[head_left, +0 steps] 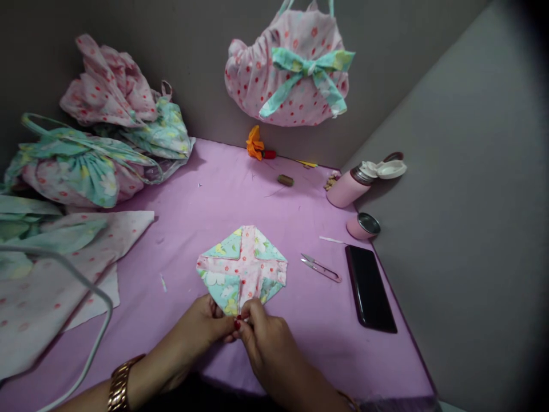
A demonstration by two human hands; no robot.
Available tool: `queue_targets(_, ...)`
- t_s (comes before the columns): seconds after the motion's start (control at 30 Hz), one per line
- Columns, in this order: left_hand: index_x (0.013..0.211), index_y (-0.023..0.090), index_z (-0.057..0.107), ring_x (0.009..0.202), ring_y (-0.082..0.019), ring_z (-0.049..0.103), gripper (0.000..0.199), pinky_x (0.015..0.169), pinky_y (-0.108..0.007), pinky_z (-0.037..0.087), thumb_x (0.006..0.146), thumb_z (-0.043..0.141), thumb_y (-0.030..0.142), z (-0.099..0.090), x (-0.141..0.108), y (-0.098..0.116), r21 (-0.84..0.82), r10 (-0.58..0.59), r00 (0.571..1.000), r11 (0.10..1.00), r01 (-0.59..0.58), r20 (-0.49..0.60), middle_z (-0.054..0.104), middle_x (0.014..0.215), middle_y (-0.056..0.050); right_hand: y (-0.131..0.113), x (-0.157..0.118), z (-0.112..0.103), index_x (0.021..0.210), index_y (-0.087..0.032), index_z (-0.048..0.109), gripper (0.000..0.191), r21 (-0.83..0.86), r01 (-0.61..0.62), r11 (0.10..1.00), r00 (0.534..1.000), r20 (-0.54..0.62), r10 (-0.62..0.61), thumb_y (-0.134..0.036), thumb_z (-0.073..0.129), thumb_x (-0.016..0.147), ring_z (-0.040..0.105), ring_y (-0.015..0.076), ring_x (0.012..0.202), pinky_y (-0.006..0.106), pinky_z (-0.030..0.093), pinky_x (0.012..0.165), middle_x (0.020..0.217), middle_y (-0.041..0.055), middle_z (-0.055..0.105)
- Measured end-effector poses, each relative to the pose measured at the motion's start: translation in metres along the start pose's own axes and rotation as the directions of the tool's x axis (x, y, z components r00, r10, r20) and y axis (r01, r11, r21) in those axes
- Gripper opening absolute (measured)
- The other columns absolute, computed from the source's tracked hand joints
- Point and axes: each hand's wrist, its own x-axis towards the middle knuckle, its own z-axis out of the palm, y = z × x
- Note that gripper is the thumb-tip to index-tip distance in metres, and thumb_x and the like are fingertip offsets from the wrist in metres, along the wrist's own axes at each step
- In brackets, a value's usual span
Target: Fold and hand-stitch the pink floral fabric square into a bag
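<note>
A patchwork fabric piece (246,266), roughly eight-sided, has a pink dotted cross with mint floral corners. Its near edge is between my hands. My left hand (206,320) is closed on that edge from the left, thumb on top. From the right, my right hand (266,332) pinches the same edge with thumb and forefinger, the fingertips of both hands almost touching. Whether a needle or thread is also between the fingers is too small to tell. Thread snips (321,268) lie to the right of the fabric piece.
A phone (371,289), a pink cup (363,226) and an open pink bottle (349,186) line the right edge. A thread spool (285,180) lies farther back. Fabric bags (86,166) and loose cloth (77,274) fill the left, crossed by a white cable (92,289). A bow-tied bag (295,74) hangs above.
</note>
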Motion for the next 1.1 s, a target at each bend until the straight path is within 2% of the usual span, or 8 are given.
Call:
queue_targets(0.33,0.064,0.016,0.053,0.045,-0.008,0.043,0.011,0.048,-0.023,0.032,0.057,0.062,0.013,0.002,0.001,-0.001,0.049,0.022,1.000,0.999,-0.021,-0.018,0.053,0.050,0.007,-0.004,0.001,-0.003,0.085,-0.019,0.047,0.010,-0.318,0.087,0.944,0.996,0.058,-0.072,-0.013,0.039,0.084,0.058,0.0182,0.052,0.026,0.028,0.043,0.065,0.0033,0.061)
queue_targets(0.47,0.065,0.017,0.053,0.046,-0.009,0.043,0.012,0.049,-0.023,0.033,0.057,0.061,0.013,0.003,0.000,0.000,0.037,0.025,1.000,0.999,-0.025,-0.011,0.053,0.051,0.007,-0.006,0.003,-0.003,0.081,-0.019,0.049,0.013,-0.384,0.096,0.918,0.995,0.017,-0.097,-0.009,0.041,0.081,0.056,0.0184,0.057,0.026,0.029,0.044,0.073,0.0048,0.058)
queue_targets(0.63,0.066,0.016,0.054,0.047,-0.009,0.043,0.010,0.049,-0.023,0.031,0.059,0.060,0.013,0.004,0.000,0.002,0.093,0.028,0.999,0.995,-0.026,-0.022,0.053,0.052,0.007,-0.003,0.001,0.001,0.079,-0.020,0.053,0.016,-0.244,0.106,0.964,0.984,-0.110,-0.136,-0.009,0.041,0.080,0.051,0.0146,0.061,0.023,0.036,0.048,0.084,0.0051,0.052)
queue_targets(0.73,0.069,0.016,0.054,0.048,-0.009,0.044,0.010,0.051,-0.023,0.032,0.061,0.060,0.014,0.003,-0.001,0.003,0.083,0.037,0.999,0.996,-0.037,0.000,0.054,0.053,0.006,-0.002,0.000,0.002,0.076,-0.019,0.053,0.018,0.074,0.182,0.980,0.955,-0.252,-0.158,-0.012,0.038,0.084,0.053,0.0157,0.072,0.025,0.043,0.058,0.089,0.0066,0.048)
queue_targets(0.8,0.070,0.016,0.054,0.048,-0.010,0.045,0.010,0.050,-0.023,0.031,0.063,0.061,0.018,0.003,-0.001,0.003,0.082,0.033,0.999,0.996,-0.034,0.014,0.055,0.053,0.006,-0.002,0.000,0.001,0.079,-0.020,0.052,0.018,0.402,0.202,0.893,0.945,-0.319,-0.070,-0.019,0.036,0.088,0.056,0.0142,0.070,0.025,0.045,0.059,0.090,0.0068,0.051)
queue_targets(0.9,0.071,0.015,0.054,0.049,-0.010,0.045,0.014,0.050,-0.023,0.030,0.064,0.063,0.022,0.002,-0.001,0.004,0.101,0.023,0.999,0.995,-0.025,0.022,0.055,0.054,0.004,0.000,0.000,-0.006,0.083,-0.022,0.043,0.016,0.807,0.102,0.582,0.945,-0.260,0.196,-0.030,0.034,0.093,0.054,0.0084,0.048,0.019,0.040,0.045,0.074,0.0013,0.057)
queue_targets(1.0,0.069,0.015,0.053,0.049,-0.010,0.045,0.015,0.050,-0.024,0.031,0.063,0.064,0.023,0.002,-0.002,0.004,0.146,0.003,1.000,0.989,-0.003,-0.002,0.057,0.054,0.002,0.003,0.002,-0.015,0.081,-0.022,0.039,0.017,0.945,0.077,0.318,0.902,-0.202,0.381,-0.037,0.041,0.090,0.041,0.0040,0.035,0.013,0.029,0.036,0.054,-0.0082,0.045)
queue_targets(1.1,0.069,0.015,0.052,0.048,-0.009,0.045,0.017,0.050,-0.023,0.031,0.062,0.065,0.023,0.001,-0.003,0.004,0.160,-0.021,0.999,0.987,0.026,-0.032,0.058,0.054,0.002,0.007,0.003,-0.024,0.079,-0.022,0.040,0.021,0.962,0.116,0.247,0.848,-0.226,0.479,-0.038,0.050,0.086,0.031,0.0014,0.033,0.012,0.020,0.034,0.052,-0.0101,0.038)
